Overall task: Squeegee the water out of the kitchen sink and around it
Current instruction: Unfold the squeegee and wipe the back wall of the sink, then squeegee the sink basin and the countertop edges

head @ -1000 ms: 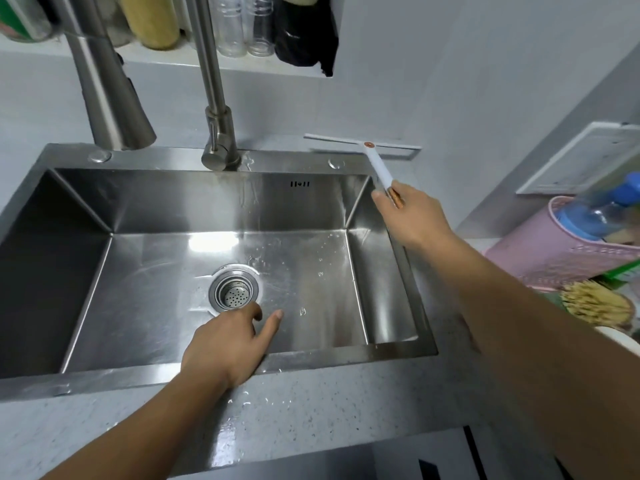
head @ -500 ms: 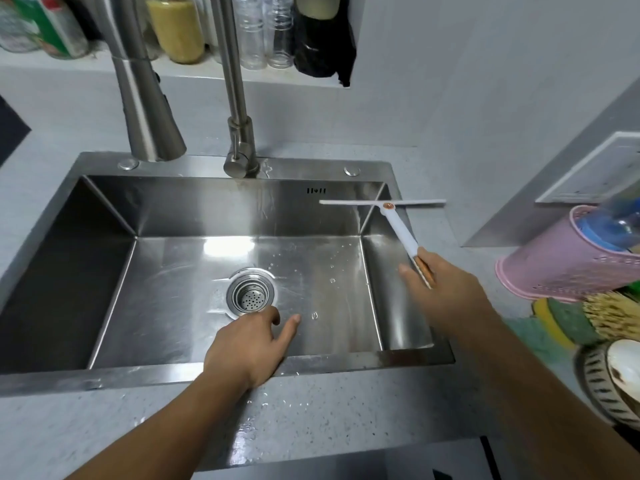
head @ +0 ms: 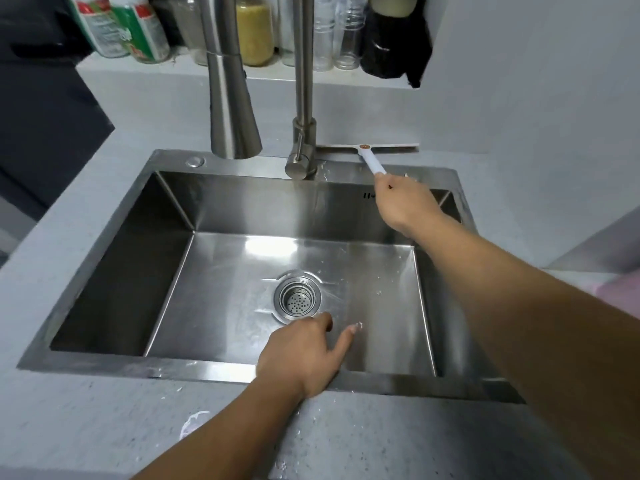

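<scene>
A stainless steel sink fills the middle of the view, with a round drain strainer in its floor and water drops around it. My right hand grips the white handle of a squeegee. Its long blade lies along the counter behind the sink's back rim, just right of the tap base. My left hand rests on the sink's front rim, fingers spread and reaching down inside near the drain, holding nothing.
A tall tap and a pull-out spray head rise over the back rim. Bottles and jars line a shelf behind. Wet grey counter runs along the front. A pink basket edge shows at right.
My right hand has carried the squeegee from over the sink's right side back and left to the counter behind the back rim. My left hand stayed on the front rim.
</scene>
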